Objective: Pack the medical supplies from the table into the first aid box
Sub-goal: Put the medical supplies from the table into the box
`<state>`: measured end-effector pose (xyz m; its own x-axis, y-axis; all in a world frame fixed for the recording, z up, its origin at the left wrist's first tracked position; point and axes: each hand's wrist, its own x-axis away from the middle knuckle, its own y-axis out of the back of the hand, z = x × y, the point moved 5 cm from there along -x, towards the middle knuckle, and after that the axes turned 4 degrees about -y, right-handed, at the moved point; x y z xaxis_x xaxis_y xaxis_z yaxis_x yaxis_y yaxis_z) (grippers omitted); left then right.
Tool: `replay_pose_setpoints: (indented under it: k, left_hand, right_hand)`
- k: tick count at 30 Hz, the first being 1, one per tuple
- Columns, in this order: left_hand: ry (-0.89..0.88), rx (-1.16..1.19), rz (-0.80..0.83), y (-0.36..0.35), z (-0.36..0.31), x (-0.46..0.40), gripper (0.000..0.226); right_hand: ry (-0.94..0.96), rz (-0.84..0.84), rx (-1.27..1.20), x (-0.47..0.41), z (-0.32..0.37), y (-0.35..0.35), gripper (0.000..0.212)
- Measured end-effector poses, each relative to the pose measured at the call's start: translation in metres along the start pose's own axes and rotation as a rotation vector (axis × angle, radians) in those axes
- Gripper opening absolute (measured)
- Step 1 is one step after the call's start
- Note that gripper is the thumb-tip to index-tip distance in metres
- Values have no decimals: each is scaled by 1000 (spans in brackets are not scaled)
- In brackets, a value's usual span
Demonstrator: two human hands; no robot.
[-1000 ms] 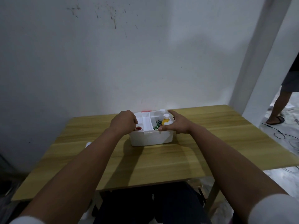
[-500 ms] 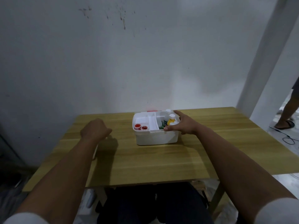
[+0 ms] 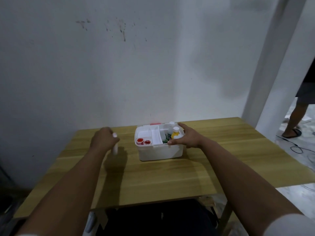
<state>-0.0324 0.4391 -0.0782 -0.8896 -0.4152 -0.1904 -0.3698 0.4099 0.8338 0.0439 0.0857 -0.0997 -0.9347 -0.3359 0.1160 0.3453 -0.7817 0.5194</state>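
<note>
Left hand: I am holding my left hand [image 3: 104, 140] above the table [image 3: 170, 176], left of the first aid box [image 3: 159, 151], with the fingers curled around a slim white tube [image 3: 115, 147].
Tube: it is hanging roughly upright in the grip, one pale end showing at the knuckles and the longer end pointing down toward the tabletop, not touching it as far as I can tell.
Right hand: I am resting my right hand [image 3: 186, 137] on the right rim of the box, thumb on the near edge and fingers reaching to the far edge, spread and bracing rather than wrapped around anything.
Box contents: two red-lidded pots [image 3: 144, 142] are sitting in the near-left compartment; a yellow bottle [image 3: 175, 133] and a white bottle [image 3: 171, 127] are standing in the right section, just beside my right hand.
Key relation: the box is lying to the right of the tube, and the left hand is the nearer one to the open left and middle compartments.
Judgement: the tube's long axis is standing near vertical, so I am expecting to tip it toward level before lowering it into the long middle tray [image 3: 156, 136].
Risk: the left wall of the box could be catching the tube's hanging end.
</note>
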Motion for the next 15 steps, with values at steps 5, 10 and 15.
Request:
replay_pose_setpoints:
  k: [5,10,15]
  left_hand:
    - [-111,219,53,-7,-98,-11,30]
    - [-160,87,199,-45,-146,-10,36]
    - [-182,-14,140,-64,-150,-9,36]
  right_hand:
    - [-8,-15,20,-1,-2,0,112]
    - [5,2,18,-1,-3,2,102]
    - [-2,-1,47,-3,-5,2,118]
